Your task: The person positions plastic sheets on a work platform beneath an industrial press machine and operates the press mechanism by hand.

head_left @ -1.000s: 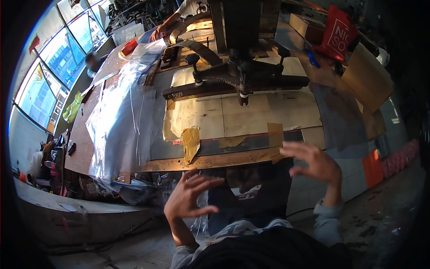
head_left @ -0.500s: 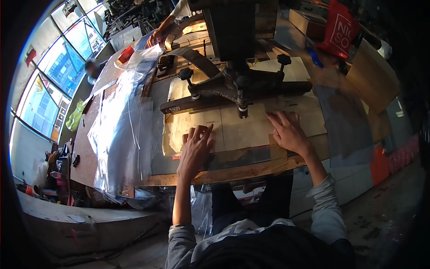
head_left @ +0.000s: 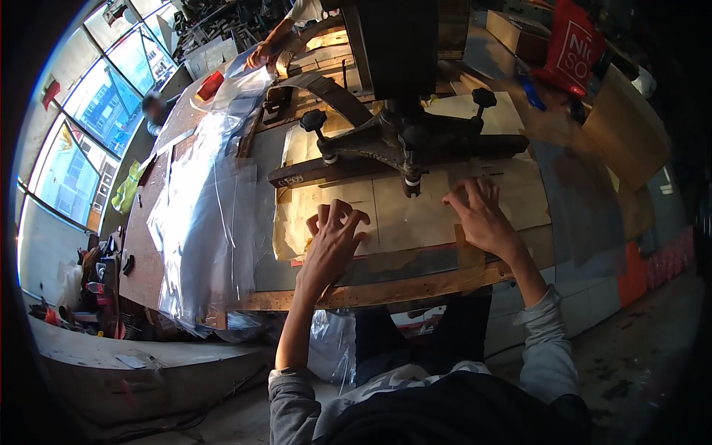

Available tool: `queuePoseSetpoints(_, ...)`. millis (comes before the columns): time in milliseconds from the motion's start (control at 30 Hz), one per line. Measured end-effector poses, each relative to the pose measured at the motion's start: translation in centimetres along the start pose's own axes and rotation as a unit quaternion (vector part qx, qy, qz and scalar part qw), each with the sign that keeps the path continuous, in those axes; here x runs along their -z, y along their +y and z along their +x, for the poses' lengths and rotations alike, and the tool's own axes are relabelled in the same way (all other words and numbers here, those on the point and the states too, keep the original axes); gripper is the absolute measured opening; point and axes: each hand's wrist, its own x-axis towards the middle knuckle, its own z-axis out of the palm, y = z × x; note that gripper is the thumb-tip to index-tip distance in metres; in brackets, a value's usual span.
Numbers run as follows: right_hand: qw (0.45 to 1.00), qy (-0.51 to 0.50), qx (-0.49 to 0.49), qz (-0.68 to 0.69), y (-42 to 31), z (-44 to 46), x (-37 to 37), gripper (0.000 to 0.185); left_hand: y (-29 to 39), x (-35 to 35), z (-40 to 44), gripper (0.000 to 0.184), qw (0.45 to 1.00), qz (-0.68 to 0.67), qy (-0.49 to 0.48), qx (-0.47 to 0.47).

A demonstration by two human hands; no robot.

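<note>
My left hand [head_left: 331, 241] is over the front left part of a pale yellowish board [head_left: 400, 219], fingers curled but apart, nothing visible in it. My right hand [head_left: 482, 215] is over the board's right part with bent, spread fingers and holds nothing. Whether the fingertips touch the board is hard to tell. Between and beyond the hands, a dark metal bar [head_left: 475, 144] on a black press arm [head_left: 371, 133] crosses above the board. Brown tape [head_left: 470, 259] lies at the board's front edge, below my right hand.
Clear plastic sheets [head_left: 204, 215] cover the table's left side. At the far side is another person's hand [head_left: 259, 55]; a further person [head_left: 154, 111] is by the windows. A red bag [head_left: 569, 52], a blue object [head_left: 532, 93] and cardboard [head_left: 627, 130] are at the right.
Both hands have moved forward from the table's front edge to over the board. Since half a second ago, the fingers of my left hand have curled more.
</note>
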Motion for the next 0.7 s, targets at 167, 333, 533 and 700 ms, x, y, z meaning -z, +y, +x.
queuePoseSetpoints(167, 0.993, 0.078, 0.036, -0.076, 0.1, -1.3, -0.5, 0.017, 0.9, -0.5, -0.9, 0.028, 0.999, 0.041, 0.026, -0.022)
queuePoseSetpoints(333, 0.991, 0.094, 0.037, -0.087, -0.2, -2.7, -0.2, 0.013, 1.9, -0.9, -2.1, 0.033, 0.994, 0.101, 0.04, -0.014)
queuePoseSetpoints(533, 0.994, 0.031, -0.019, -0.102, -1.2, -4.6, 1.3, 0.021, 2.9, -1.2, -4.0, 0.046, 0.993, 0.113, 0.014, 0.013)
queuePoseSetpoints(700, 0.994, -0.01, -0.103, -0.017, -2.4, -6.9, 2.0, 0.037, 4.8, 0.8, -5.8, 0.074, 0.996, 0.036, -0.065, 0.058)
